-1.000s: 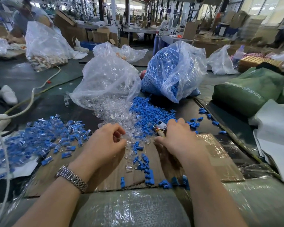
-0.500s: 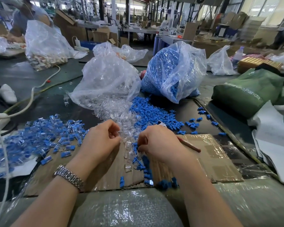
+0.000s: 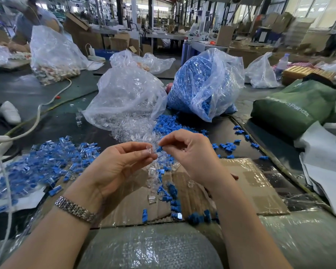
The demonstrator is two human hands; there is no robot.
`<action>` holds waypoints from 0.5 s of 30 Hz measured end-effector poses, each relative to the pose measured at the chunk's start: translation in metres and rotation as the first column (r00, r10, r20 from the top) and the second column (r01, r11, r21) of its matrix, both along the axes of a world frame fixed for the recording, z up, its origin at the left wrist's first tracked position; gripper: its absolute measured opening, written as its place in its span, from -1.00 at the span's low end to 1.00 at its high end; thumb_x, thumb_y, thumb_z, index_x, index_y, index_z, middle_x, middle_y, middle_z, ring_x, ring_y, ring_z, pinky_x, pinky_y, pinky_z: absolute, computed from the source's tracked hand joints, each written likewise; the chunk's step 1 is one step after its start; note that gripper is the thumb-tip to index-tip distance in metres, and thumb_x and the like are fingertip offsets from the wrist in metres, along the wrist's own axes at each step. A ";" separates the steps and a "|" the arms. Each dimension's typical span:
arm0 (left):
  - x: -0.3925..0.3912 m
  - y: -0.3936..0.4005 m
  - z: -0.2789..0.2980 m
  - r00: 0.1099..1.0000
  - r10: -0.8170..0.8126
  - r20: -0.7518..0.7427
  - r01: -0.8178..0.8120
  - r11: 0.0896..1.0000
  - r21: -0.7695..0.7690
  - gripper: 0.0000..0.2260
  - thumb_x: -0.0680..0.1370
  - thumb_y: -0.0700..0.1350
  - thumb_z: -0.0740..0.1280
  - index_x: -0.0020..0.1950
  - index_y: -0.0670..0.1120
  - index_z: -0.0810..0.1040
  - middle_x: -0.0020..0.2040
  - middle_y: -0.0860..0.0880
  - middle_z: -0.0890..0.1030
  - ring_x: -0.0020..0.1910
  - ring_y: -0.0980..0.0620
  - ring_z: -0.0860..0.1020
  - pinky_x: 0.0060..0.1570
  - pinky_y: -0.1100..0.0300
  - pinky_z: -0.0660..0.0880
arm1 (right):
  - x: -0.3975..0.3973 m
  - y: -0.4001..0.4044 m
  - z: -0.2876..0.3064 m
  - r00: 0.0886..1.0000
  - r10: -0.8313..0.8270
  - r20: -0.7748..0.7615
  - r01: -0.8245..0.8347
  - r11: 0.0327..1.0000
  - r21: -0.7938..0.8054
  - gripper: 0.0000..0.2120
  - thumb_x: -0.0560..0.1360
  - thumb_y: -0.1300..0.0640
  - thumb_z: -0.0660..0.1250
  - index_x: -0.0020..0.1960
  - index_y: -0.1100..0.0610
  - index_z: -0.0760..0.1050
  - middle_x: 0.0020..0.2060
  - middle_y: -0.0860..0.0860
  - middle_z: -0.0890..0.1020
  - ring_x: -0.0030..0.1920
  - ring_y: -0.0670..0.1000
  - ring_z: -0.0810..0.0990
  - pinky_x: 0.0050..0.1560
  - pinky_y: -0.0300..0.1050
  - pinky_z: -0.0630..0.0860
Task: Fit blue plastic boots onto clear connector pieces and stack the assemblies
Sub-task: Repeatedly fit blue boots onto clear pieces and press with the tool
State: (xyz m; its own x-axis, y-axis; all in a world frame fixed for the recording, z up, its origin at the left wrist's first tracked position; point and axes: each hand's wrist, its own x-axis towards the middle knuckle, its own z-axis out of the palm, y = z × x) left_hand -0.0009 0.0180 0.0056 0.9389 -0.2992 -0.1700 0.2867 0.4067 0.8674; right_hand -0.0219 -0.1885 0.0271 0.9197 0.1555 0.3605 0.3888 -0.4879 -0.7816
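Observation:
My left hand pinches a clear connector piece between thumb and fingers, lifted above the cardboard sheet. My right hand is raised close beside it, fingertips pinching a small blue boot that is mostly hidden. Loose clear pieces spill from a clear bag. Loose blue boots lie behind my hands, spilled from a bag of blue boots. A heap of finished blue-and-clear assemblies lies at the left.
A green bag and white sheets lie at the right. A white cable runs along the left. Bubble wrap covers the near edge. Another person works at the far left beside a bag.
Both hands have lifted off the cardboard and come together in the air. The left now holds a clear piece up; the right has left the pile and turned toward it.

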 end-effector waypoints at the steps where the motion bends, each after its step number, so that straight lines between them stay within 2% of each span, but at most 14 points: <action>1: 0.000 -0.001 0.000 1.000 -0.008 0.009 0.008 1.000 0.005 -0.82 0.37 -0.38 0.43 -0.05 -0.30 0.71 0.00 -0.32 0.70 0.01 -0.18 0.72 -0.11 0.21 0.65 | 0.000 0.001 0.000 1.000 0.008 0.025 -0.008 1.000 0.002 -0.88 0.54 0.22 0.47 0.01 0.02 0.68 -0.11 -0.11 0.71 -0.05 -0.14 0.67 0.07 -0.26 0.59; 11: 0.000 -0.004 -0.001 0.996 -0.060 0.059 0.058 0.998 0.040 -0.85 0.39 -0.39 0.44 -0.08 -0.25 0.73 0.02 -0.30 0.70 0.02 -0.17 0.72 -0.09 0.21 0.65 | 0.000 0.006 -0.004 0.982 0.059 0.182 -0.037 0.992 -0.122 -0.88 0.53 0.28 0.46 -0.02 0.07 0.67 -0.15 -0.15 0.65 -0.08 -0.16 0.63 0.01 -0.33 0.54; 15: -0.001 -0.002 0.000 0.990 -0.108 0.095 0.102 0.993 0.063 -0.81 0.39 -0.38 0.45 -0.04 -0.24 0.73 0.04 -0.28 0.71 0.04 -0.14 0.72 -0.05 0.20 0.64 | -0.001 0.007 -0.003 0.983 0.080 0.167 -0.060 0.991 -0.119 -0.88 0.54 0.28 0.46 -0.01 0.08 0.66 -0.13 -0.08 0.68 -0.06 -0.10 0.64 0.05 -0.16 0.59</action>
State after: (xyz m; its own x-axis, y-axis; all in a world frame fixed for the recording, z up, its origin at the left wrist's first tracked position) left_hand -0.0019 0.0157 0.0057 0.9159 -0.3892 -0.0981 0.2372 0.3277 0.9145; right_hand -0.0228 -0.1815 0.0240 0.8312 0.2660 0.4881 0.5485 -0.5357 -0.6420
